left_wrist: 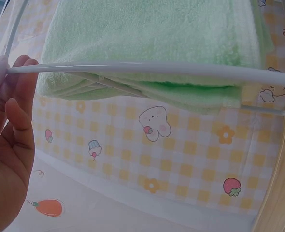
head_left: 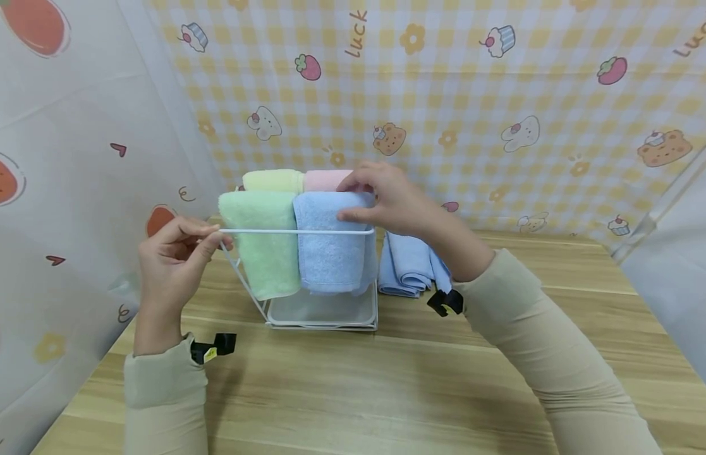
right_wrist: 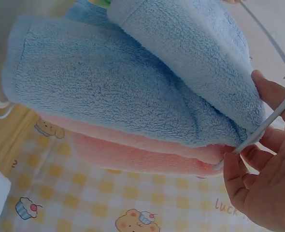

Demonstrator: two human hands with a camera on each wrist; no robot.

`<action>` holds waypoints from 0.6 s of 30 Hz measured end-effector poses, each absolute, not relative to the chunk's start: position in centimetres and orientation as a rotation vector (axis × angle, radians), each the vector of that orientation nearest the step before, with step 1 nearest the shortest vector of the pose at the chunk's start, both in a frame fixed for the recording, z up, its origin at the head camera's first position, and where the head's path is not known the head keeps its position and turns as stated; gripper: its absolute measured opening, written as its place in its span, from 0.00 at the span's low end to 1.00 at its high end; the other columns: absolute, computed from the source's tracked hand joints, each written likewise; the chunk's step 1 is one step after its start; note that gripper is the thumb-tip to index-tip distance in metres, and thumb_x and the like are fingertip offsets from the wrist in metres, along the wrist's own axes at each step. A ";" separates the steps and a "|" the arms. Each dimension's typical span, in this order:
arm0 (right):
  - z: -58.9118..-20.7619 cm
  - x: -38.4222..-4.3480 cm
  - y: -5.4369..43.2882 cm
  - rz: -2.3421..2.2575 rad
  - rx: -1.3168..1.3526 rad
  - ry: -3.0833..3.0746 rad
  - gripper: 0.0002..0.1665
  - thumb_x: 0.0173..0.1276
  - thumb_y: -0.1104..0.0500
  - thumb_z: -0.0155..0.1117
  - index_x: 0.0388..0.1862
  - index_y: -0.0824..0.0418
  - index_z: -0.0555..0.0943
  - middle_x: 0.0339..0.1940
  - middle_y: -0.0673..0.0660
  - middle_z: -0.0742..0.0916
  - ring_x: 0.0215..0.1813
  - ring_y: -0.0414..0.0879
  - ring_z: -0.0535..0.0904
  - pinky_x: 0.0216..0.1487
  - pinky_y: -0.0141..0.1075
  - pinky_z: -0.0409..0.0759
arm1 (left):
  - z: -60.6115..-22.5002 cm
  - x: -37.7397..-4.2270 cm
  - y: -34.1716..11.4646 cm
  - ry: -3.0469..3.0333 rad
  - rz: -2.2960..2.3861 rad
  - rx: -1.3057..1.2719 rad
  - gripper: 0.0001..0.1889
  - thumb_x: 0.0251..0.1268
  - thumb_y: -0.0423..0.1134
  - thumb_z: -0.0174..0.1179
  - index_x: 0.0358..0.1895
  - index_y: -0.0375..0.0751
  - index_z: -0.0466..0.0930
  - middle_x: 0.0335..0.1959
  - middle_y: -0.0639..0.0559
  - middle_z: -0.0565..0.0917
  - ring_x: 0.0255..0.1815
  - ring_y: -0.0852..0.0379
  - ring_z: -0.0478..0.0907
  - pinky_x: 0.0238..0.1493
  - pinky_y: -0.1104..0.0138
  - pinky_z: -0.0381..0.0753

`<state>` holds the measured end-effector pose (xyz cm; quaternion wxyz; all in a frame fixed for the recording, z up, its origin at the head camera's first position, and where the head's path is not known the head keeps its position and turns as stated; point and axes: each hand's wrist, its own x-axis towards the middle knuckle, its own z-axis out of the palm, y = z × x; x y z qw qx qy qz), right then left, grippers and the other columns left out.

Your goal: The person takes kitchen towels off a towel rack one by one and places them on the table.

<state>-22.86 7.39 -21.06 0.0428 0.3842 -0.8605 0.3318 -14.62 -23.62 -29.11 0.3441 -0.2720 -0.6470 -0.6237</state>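
Note:
A white wire rack holds folded towels draped over its rails. On its front half hang a light green towel and a blue towel; behind them are a yellow towel and a pink towel. My left hand pinches the rack's upper left corner between thumb and fingertips. At the upper right, my right hand has its thumb on the blue towel's front and its fingers curled behind, around the top fold. The white rail passes across this hand in the right wrist view.
A second folded blue cloth lies on the wooden table, just right of the rack. A pale tray forms the rack's base. A checked, patterned sheet stands behind, and a white one at the left.

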 end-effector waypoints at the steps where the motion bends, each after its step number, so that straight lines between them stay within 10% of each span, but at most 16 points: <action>1: -21.0 -22.9 7.4 1.012 1.174 -2.637 0.19 0.61 0.56 0.76 0.48 0.62 0.84 0.43 0.55 0.83 0.47 0.48 0.74 0.49 0.38 0.73 | -29.1 -14.6 -23.6 -1.682 -1.620 -0.703 0.07 0.59 0.20 0.64 0.33 0.14 0.77 0.29 0.48 0.88 0.27 0.60 0.85 0.16 0.74 0.60; 18: -21.0 -22.6 7.2 0.888 1.166 -2.657 0.13 0.64 0.59 0.73 0.46 0.60 0.83 0.42 0.54 0.84 0.45 0.48 0.75 0.49 0.39 0.76 | -29.2 -14.8 -23.6 -1.699 -1.587 -0.692 0.08 0.60 0.22 0.65 0.33 0.14 0.77 0.28 0.49 0.88 0.25 0.62 0.83 0.19 0.77 0.69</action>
